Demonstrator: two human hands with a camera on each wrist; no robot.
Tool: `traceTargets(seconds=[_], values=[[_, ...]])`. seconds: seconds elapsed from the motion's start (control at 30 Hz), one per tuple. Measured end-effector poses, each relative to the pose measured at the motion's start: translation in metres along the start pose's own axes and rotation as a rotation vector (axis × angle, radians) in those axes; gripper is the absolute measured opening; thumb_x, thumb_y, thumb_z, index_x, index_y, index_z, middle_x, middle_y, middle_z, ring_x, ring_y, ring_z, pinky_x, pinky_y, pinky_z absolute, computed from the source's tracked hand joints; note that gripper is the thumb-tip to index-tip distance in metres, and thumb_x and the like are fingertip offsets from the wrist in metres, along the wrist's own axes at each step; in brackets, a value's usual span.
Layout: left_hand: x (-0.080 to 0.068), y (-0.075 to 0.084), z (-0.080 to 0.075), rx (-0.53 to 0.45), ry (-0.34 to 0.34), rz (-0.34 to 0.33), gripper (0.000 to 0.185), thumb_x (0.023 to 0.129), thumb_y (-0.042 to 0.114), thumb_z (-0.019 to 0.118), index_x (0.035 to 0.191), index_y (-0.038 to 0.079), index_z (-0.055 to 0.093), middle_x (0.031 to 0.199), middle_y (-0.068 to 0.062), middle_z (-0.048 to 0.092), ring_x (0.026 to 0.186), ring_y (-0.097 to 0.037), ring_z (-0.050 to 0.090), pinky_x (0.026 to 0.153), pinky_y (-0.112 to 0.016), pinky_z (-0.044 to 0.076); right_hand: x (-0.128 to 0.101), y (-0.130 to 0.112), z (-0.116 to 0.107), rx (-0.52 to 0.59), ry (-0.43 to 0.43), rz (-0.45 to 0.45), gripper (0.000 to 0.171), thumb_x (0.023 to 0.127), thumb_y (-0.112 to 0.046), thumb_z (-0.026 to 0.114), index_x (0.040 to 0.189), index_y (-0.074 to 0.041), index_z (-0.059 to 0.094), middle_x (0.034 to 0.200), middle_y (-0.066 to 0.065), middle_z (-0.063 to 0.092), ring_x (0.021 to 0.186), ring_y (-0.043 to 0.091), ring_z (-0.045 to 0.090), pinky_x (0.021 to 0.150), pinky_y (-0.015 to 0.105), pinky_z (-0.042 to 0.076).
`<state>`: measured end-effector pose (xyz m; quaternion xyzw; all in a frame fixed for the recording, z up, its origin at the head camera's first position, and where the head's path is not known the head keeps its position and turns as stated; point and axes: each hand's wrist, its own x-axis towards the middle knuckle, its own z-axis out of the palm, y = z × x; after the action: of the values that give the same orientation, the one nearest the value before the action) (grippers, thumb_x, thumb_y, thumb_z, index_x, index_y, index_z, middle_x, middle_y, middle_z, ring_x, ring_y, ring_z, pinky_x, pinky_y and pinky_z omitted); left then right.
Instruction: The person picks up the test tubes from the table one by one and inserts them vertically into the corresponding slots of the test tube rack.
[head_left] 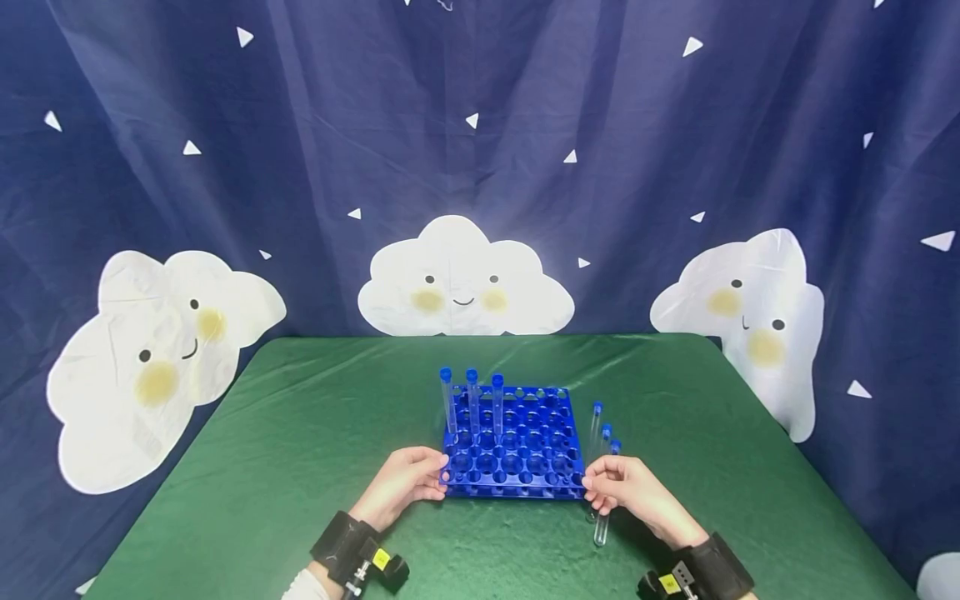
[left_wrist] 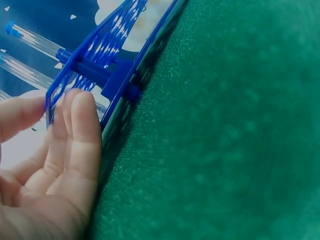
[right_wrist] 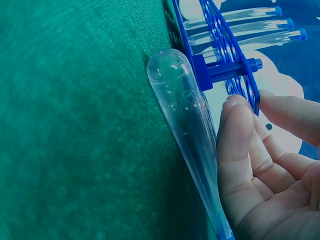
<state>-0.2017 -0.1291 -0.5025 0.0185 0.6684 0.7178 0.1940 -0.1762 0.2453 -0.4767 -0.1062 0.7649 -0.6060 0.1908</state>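
Rack: blue test-tube rack (head_left: pixel 513 446) sits on the green cloth (head_left: pixel 300 467), between both hands
Left hand: left hand (head_left: pixel 401 485) pinches the rack's near left corner; fingers (left_wrist: pixel 82 130) lie on the upper plate's edge
Right hand: right hand (head_left: pixel 626 490) pinches the near right corner, thumb and fingers curled
Tubes in rack: three capped tubes (head_left: pixel 472 404) stand upright in the far left holes, well away from both grips
Loose tubes: clear tubes (head_left: pixel 602 475) lie on the cloth just beside and under the right hand; one (right_wrist: pixel 192 130) runs along its fingers

A dark blue curtain (head_left: pixel 600 125) — white triangles, three smiling clouds — hangs behind a green-covered table (head_left: pixel 300 467).
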Motion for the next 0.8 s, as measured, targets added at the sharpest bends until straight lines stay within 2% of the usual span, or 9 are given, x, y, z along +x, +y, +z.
traceTargets(seconds=[0.2, 0.8], values=[[0.0025, -0.0055, -0.0018, -0.018, -0.022, 0.015, 0.022, 0.091, 0.016, 0.066, 0.102, -0.003, 0.060, 0.080, -0.002, 0.067, 0.067, -0.013, 0.065, 0.066, -0.029, 0.061, 0.0008, 0.0016, -0.0001, -0.007, 0.002, -0.009, 0.035, 0.093, -0.016, 0.064, 0.104, 0.016, 0.055, 0.080, 0.004, 0.065, 0.065, 0.008, 0.062, 0.061, 0.024, 0.058], [0.0009, -0.0067, -0.0003, -0.027, -0.013, 0.020, 0.022, 0.092, 0.018, 0.066, 0.102, -0.001, 0.061, 0.079, 0.001, 0.066, 0.065, -0.011, 0.064, 0.065, -0.027, 0.060, -0.0031, -0.0034, -0.0029, 0.023, -0.024, -0.010, 0.035, 0.097, -0.017, 0.059, 0.108, 0.016, 0.055, 0.085, 0.008, 0.067, 0.070, 0.009, 0.063, 0.064, 0.025, 0.059]])
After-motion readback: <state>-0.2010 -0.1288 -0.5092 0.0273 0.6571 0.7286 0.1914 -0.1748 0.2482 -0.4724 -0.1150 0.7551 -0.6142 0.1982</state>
